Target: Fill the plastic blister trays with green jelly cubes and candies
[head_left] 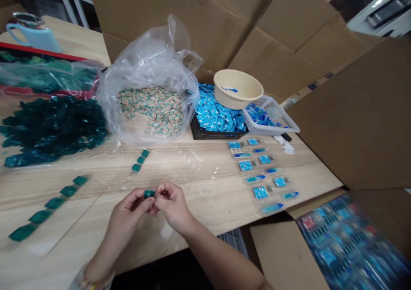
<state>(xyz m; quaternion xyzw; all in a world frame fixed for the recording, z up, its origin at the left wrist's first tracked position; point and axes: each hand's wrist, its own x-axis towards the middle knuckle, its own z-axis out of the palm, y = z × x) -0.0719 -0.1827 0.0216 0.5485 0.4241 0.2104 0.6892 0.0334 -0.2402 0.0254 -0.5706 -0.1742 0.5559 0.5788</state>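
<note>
Near the front of the table, my left hand (130,208) pinches a small dark green piece (149,193) between thumb and fingers. My right hand (173,206) has its fingertips closed at the piece's right end, and the two hands almost meet. Just beyond them, several small green squares (140,160) lie in a short slanting row. To the left runs a longer row of larger green squares (54,203). What the green material is, I cannot tell.
At the back are a dark green heap (54,123), a clear plastic bag (150,67) of small patterned pieces, blue packets (215,110) in a black tray, a cream basin (237,86) and a white basket (272,127). Filled clear packs (260,192) lie right; an open carton (279,255) stands below.
</note>
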